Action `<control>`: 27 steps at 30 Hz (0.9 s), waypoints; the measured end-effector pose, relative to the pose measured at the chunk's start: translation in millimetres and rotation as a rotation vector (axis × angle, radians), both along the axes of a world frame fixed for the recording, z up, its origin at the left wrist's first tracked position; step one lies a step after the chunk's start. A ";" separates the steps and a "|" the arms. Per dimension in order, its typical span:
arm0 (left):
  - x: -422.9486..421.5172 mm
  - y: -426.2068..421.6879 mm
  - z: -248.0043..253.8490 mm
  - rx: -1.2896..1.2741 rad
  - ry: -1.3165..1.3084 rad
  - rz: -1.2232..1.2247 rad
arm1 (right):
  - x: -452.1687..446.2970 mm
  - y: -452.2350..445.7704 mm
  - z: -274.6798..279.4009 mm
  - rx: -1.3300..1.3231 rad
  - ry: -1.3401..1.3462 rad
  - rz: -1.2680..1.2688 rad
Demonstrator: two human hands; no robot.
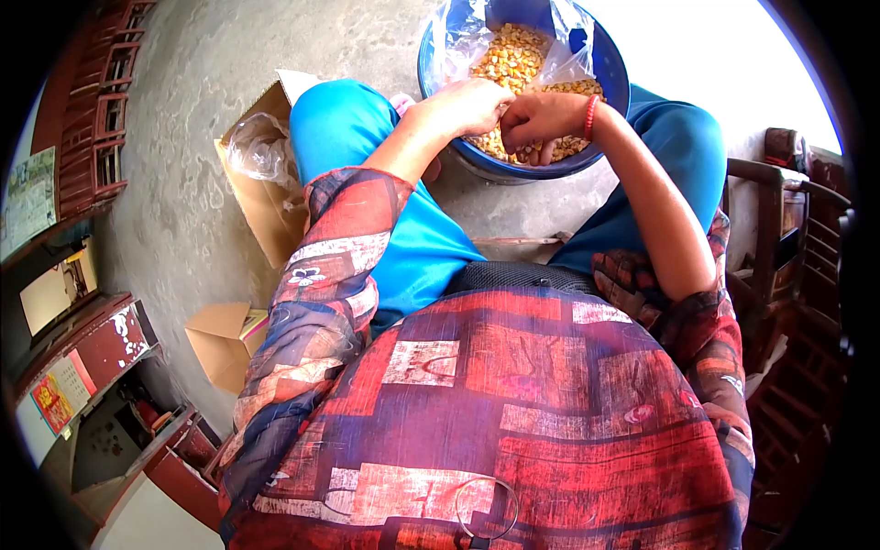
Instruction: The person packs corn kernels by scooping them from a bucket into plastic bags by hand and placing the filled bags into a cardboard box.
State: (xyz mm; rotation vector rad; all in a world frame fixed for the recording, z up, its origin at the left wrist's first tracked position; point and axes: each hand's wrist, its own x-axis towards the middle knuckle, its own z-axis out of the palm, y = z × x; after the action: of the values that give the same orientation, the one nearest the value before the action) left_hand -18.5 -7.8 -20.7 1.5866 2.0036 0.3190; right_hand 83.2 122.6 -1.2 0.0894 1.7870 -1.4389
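Note:
A blue round tub (616, 82) stands on the floor between my knees, with yellow-orange kernels (510, 57) and clear plastic bags (570, 57) inside. Over its near part, my left hand (472, 107) and my right hand (541, 119) meet, fingertips together. The left hand's fingers are bent inward, and what they hold, if anything, is hidden. My right hand, with a red bead bracelet (591, 117) at the wrist, has curled fingers above the kernels. Whatever lies between its fingers is too small to make out.
An open cardboard box (261, 197) with clear plastic (259, 147) stands left of my leg. A smaller box (218, 341) is below it. Dark red wooden furniture (82, 367) lines the left side. A wooden chair (779, 220) stands at the right. The floor (192, 110) is grey concrete.

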 end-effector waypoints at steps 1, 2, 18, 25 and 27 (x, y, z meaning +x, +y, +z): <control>0.0 -1.7 1.6 0.002 0.007 -0.003 | -0.5 4.0 4.6 -0.028 -0.013 -0.022; 0.0 -2.4 3.1 0.004 0.014 -0.006 | -1.0 9.1 10.3 -0.055 0.004 -0.060; 5.6 -0.7 7.6 -0.089 0.009 0.079 | -14.9 47.8 4.7 0.091 0.882 -0.519; 2.2 1.7 1.6 -0.106 0.056 0.022 | -3.7 39.3 19.0 0.121 0.364 -0.220; 1.8 2.3 1.5 -0.140 0.108 -0.033 | -3.1 27.0 10.9 0.179 0.134 -0.095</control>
State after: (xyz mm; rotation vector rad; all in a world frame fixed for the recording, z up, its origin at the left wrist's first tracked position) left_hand -16.7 -5.5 -19.2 1.5766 2.0300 0.0791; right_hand 80.0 149.6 9.7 0.1762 2.0436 -1.3758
